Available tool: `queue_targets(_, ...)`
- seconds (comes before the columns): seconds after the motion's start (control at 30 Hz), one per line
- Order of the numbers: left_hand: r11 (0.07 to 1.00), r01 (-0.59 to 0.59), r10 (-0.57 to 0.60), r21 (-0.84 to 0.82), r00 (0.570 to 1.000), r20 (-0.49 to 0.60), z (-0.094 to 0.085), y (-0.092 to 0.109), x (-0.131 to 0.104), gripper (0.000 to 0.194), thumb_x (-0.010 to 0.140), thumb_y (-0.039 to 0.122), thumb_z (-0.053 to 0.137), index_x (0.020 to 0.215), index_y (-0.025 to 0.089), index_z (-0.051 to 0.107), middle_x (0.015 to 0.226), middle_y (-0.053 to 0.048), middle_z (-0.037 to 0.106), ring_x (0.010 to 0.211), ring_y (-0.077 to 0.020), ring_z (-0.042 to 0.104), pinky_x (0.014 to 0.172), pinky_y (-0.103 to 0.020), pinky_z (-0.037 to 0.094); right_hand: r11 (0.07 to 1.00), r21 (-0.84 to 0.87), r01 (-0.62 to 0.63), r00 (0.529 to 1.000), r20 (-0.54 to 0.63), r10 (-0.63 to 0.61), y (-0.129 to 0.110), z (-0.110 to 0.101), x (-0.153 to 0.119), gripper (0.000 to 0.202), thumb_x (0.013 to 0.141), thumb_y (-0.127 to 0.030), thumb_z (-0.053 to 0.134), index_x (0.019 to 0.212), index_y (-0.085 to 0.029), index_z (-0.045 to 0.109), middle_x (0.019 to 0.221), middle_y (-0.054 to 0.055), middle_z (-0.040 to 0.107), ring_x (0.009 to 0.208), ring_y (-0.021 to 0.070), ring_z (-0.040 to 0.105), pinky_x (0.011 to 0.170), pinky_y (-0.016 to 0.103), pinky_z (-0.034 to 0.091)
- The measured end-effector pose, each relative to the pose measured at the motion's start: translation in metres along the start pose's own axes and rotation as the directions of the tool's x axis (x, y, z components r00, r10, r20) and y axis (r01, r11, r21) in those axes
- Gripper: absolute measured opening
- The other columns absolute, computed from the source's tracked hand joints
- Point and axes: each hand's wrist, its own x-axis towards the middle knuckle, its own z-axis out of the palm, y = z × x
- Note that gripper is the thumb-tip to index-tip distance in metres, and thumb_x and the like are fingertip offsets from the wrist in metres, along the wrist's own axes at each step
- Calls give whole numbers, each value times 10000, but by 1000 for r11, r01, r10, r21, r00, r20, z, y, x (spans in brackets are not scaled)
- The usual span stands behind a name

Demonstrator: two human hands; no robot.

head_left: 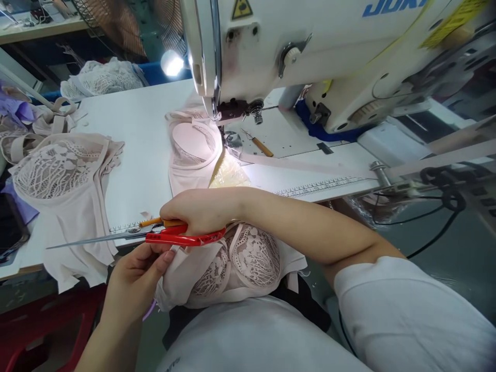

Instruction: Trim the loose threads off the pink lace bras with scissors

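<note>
Head view: your right hand (197, 209) wraps red-handled scissors (186, 238), seemingly orange-handled tool (150, 222) too; your left hand (141, 274) pinches pale edge of lace bra (256, 256). Bra lies across your lap, toward three o'clock from left hand, six o'clock from right; right hand nearer its three-o'clock cup. Scissors' long axis runs three to nine, blades pointing nine, away from bra. Twelve o'clock: second cup piece (191, 146) at sewing machine (248, 57).

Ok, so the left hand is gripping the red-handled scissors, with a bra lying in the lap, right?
Not quite: the right hand grips the red-handled scissors, as the head view shows; the left hand pinches the edge of the bra. The bra does lie in the lap.
</note>
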Motion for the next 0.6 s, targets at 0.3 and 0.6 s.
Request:
queue_targets(0.3,998,39,-39,-42,999,13,-4,-4,3,252,658,402,837,759,203,720,689,-12,720,657,-159,664,564,-187,540,1000,2,-6,1000,9,6,-2,1,2,271,833,-128,600,673,-190,389,687,-23,495,625,114,430,572,238,322)
queue_targets(0.6,994,85,-88,-73,995,-40,12,12,-7,308,651,400,836,894,230,749,840,-24,762,821,-214,693,720,-270,578,1000,-10,-23,1000,2,23,-4,3,1,272,829,-124,584,671,-191,372,675,-24,476,601,111,409,560,242,324)
